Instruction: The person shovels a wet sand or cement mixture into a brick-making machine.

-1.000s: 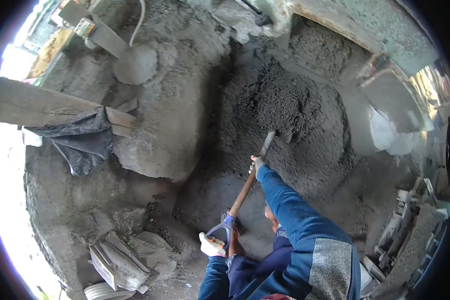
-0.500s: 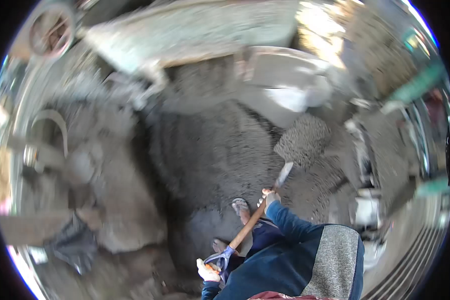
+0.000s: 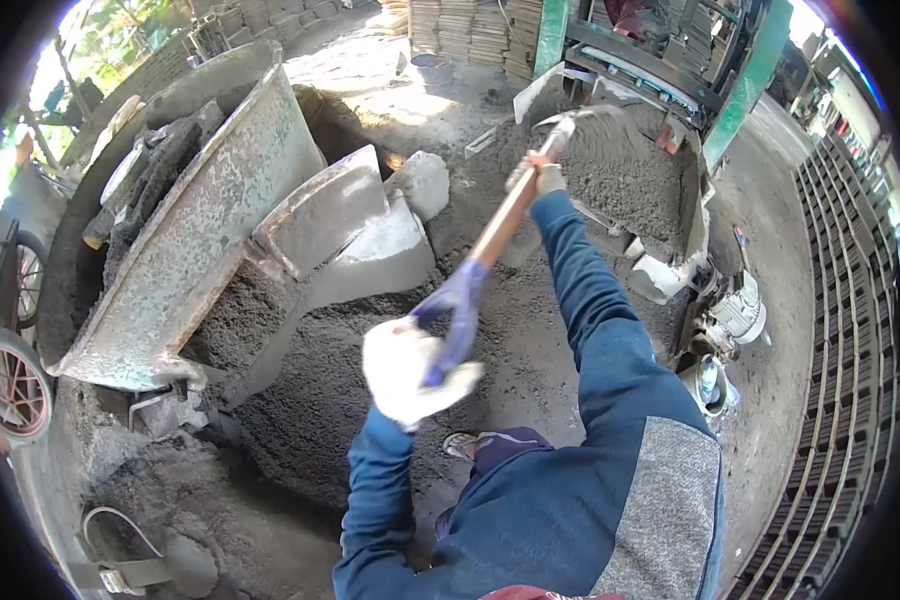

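A shovel (image 3: pixel 500 232) with a wooden shaft and a blue D-shaped grip slants up and away from my body. My left hand (image 3: pixel 410 372), in a white glove, is closed around the blue grip. Farther along, my right hand (image 3: pixel 538 175), also gloved, wraps the shaft close to the metal socket. The blade is blurred over a heap of dark grey mix (image 3: pixel 635 185) inside a low-walled bin at the foot of a green-framed machine (image 3: pixel 755 85). Another dark grey heap (image 3: pixel 310 390) lies on the floor to my left, below a large tilted drum (image 3: pixel 205 235).
A wheel (image 3: pixel 15 385) stands at far left. Several long slatted racks (image 3: pixel 830 380) run down the right side. A motor (image 3: pixel 738 312) and a small bucket (image 3: pixel 708 385) sit right of my arm. Stacked slabs (image 3: pixel 460 35) stand at the back.
The shovel, loaded with grey mix half a second ago, has swung up and forward to the bin. Both hands rose with it, keeping their hold. The camera view has turned toward the machine.
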A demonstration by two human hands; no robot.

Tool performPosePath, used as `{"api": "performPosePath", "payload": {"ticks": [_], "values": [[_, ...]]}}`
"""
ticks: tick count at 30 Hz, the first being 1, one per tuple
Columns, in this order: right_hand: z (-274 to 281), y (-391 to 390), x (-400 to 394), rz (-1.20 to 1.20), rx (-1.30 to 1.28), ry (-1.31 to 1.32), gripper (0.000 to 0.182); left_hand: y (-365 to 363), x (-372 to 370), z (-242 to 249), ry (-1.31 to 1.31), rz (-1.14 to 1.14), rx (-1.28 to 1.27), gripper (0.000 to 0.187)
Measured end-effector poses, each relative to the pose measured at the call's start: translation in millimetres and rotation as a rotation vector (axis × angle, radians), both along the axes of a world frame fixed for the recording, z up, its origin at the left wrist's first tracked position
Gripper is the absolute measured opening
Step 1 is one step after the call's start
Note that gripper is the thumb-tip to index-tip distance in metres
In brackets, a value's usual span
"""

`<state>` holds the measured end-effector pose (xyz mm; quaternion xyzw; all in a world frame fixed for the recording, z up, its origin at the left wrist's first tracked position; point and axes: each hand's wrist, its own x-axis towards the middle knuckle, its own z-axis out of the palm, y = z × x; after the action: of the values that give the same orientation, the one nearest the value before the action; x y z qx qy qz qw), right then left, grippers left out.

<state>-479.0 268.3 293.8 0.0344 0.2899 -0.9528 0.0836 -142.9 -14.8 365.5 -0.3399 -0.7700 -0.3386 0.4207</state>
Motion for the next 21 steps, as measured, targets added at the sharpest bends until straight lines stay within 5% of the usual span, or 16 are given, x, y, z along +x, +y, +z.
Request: {"api": "performPosePath", "payload": {"ticks": [2, 4, 6, 7, 10, 12, 15, 19, 21], "values": [[-27.3, 40.4, -9.9, -0.026, 0.101, 0.037, 0.020, 33.6, -0.3, -11.6, -0.104, -0.056, -0.060, 0.038], [11.9, 10.8, 70.6, -0.169, 0.541, -0.005, 0.020, 30.4, 18.3, -37.1, -0.187, -0.032, -0.075, 0.038], [6.2, -20.1, 103.7, 0.045, 0.136, -0.164, 0.017, 14.0, 50.2, -76.6, -0.181, 0.007, 0.146, 0.035], [-1.0, -36.9, 117.4, 0.101, 0.183, -0.145, 0.019, 7.7, 75.3, -126.2, -0.216, 0.135, 0.377, 0.033], [-42.4, -97.0, 140.7, 0.212, 0.167, -0.121, 0.023, 6.6, 169.8, -170.9, -0.777, 0.395, 1.395, 0.040], [-111.4, -147.2, 164.4, 0.334, 0.231, -0.176, 0.025, 1.0, 226.6, -199.4, -0.745, 0.473, 2.128, 0.052], [-225.7, -221.4, 270.8, 0.520, 0.452, -0.536, 0.026, 33.5, 347.0, -264.3, -0.707, 0.766, 2.312, 0.054], [-408.5, -225.4, 506.1, 0.916, 0.905, -0.639, 0.012, 189.5, 556.0, -315.2, -0.522, 1.252, 2.397, 0.039], [-457.3, -183.2, 646.5, 1.275, 0.957, -0.686, 0.009, 310.0, 659.8, -310.8, -0.635, 1.867, 1.795, 0.040]]}}
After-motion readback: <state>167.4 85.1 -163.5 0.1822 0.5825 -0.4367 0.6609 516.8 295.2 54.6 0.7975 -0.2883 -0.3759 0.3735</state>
